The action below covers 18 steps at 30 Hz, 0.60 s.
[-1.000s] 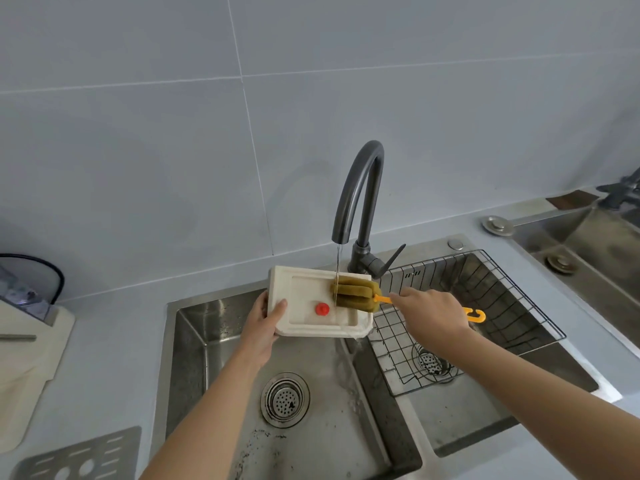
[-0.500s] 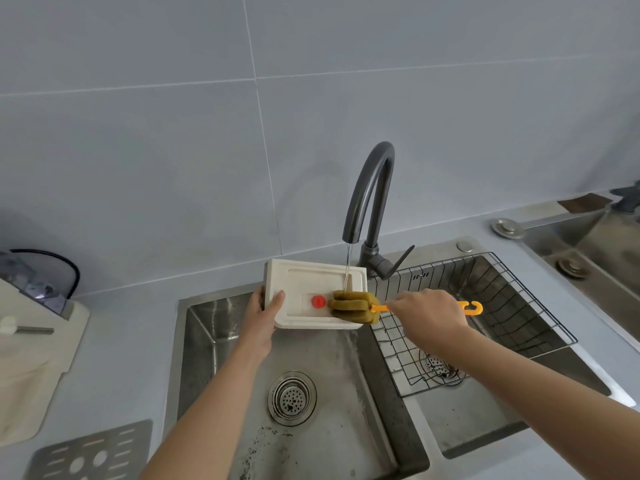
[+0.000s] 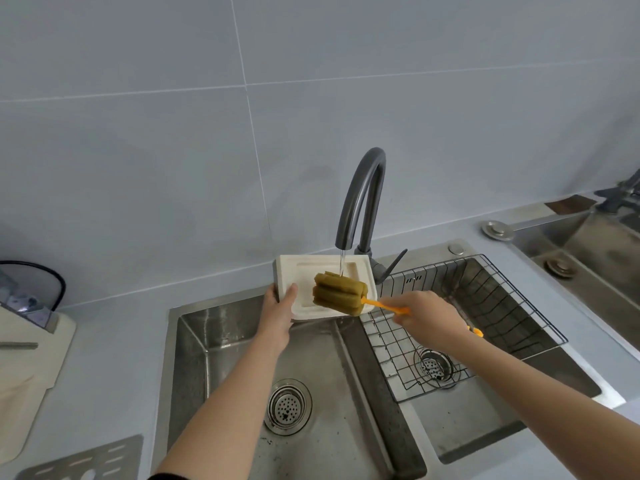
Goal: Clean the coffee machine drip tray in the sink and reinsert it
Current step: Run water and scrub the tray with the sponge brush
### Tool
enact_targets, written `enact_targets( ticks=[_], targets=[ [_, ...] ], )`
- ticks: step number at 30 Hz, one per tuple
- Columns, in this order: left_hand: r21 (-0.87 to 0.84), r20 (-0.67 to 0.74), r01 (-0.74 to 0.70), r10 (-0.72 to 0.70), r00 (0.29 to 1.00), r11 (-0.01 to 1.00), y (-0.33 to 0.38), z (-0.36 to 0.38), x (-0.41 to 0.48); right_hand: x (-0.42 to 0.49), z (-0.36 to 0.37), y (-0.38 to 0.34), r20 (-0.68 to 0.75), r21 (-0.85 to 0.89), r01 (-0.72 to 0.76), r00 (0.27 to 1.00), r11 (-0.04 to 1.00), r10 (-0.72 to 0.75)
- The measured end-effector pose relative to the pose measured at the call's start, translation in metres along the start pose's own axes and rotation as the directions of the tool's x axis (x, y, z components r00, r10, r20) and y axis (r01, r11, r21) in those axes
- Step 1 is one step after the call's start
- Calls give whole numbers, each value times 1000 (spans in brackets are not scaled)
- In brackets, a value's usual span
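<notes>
A cream drip tray (image 3: 313,266) is held tilted over the back of the left sink basin (image 3: 221,344), under a thin stream from the dark tap (image 3: 362,199). My left hand (image 3: 277,315) grips its left edge, thumb on the inside face. My right hand (image 3: 427,315) holds the orange handle of a sponge brush (image 3: 339,292), whose olive-yellow sponge head lies against the tray's middle and covers its red button.
A wire rack (image 3: 485,317) sits in the right basin over a drain. The left basin's drain (image 3: 287,407) lies below the tray. A cream coffee machine (image 3: 24,362) stands at the left edge, with a metal grate (image 3: 86,460) on the counter near it. Another sink is at far right.
The sponge head has slid from the tray's right side toward its middle, hiding the red button. The tray and left hand stay under the running water.
</notes>
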<state>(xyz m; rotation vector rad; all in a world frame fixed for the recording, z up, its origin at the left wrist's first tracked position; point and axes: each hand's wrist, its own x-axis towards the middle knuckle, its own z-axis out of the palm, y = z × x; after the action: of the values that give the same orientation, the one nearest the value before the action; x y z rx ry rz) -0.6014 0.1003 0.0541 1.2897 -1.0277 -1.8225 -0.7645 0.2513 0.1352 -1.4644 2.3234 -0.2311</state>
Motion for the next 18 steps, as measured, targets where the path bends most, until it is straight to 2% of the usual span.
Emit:
enact_targets(
  ticks=[5, 10, 14, 18],
  targets=[
    [-3, 84, 26, -26, 996, 1000, 1, 28, -1, 0, 6, 13, -16, 138, -33, 999, 990, 35],
    [-24, 136, 53, -49, 990, 998, 2, 48, -2, -4, 10, 21, -68, 121, 11, 998, 993, -2],
    [-36, 132, 62, -57, 990, 997, 3, 56, 0, -7, 14, 29, -164, -49, 142, 975, 989, -148],
    [-36, 116, 66, -61, 991, 997, 3, 57, 0, -5, 16, 38, -235, -253, 251, 921, 934, -311]
  ],
)
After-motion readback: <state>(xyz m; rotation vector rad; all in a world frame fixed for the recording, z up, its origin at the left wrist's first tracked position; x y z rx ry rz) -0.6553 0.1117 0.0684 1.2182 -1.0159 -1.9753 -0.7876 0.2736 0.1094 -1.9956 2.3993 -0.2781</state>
